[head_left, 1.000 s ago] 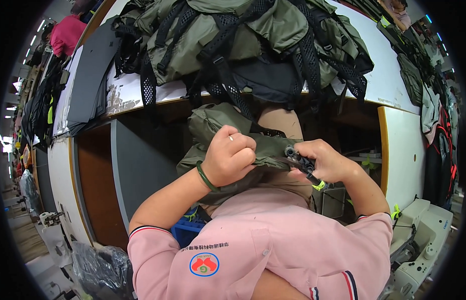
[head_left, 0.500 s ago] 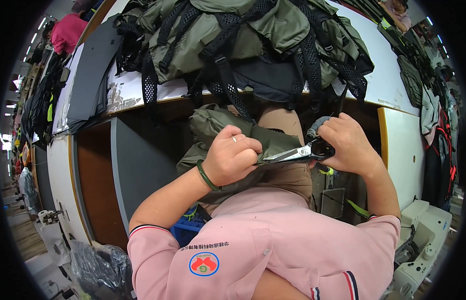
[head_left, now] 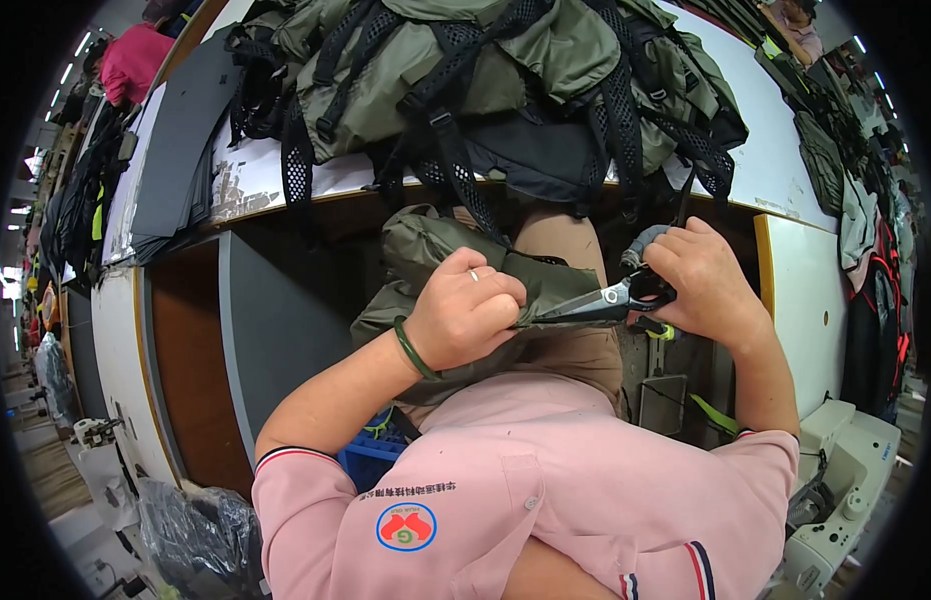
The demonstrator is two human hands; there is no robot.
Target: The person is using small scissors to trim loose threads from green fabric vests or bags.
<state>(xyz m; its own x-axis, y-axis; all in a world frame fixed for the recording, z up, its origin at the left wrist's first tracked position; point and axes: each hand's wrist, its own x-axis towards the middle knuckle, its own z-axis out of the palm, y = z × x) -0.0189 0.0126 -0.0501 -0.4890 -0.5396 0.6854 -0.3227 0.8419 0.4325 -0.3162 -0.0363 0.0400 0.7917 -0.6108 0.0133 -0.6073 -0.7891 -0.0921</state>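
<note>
My right hand (head_left: 707, 278) grips a pair of scissors (head_left: 609, 296) by its dark handles, one of them wrapped in grey. The metal blades point left, against the edge of an olive-green fabric piece (head_left: 560, 285) lying over my lap. Closed in a fist, my left hand (head_left: 467, 310) holds that fabric's edge close to the blade tips. A ring and a green bangle show on the left hand and wrist. Part of the lower blade is covered by the fabric.
Olive backpacks (head_left: 385, 100) with black mesh straps are heaped on the white table (head_left: 250, 185) ahead. Flat dark panels (head_left: 185, 130) lie at its left. A white sewing machine (head_left: 850, 500) stands at the right, and a blue crate (head_left: 370, 460) sits below. Another person (head_left: 135, 65) is at far left.
My right hand has shifted slightly right and the scissors' blades have changed angle, with more of the lower blade now behind fabric. My left hand keeps its hold almost in place.
</note>
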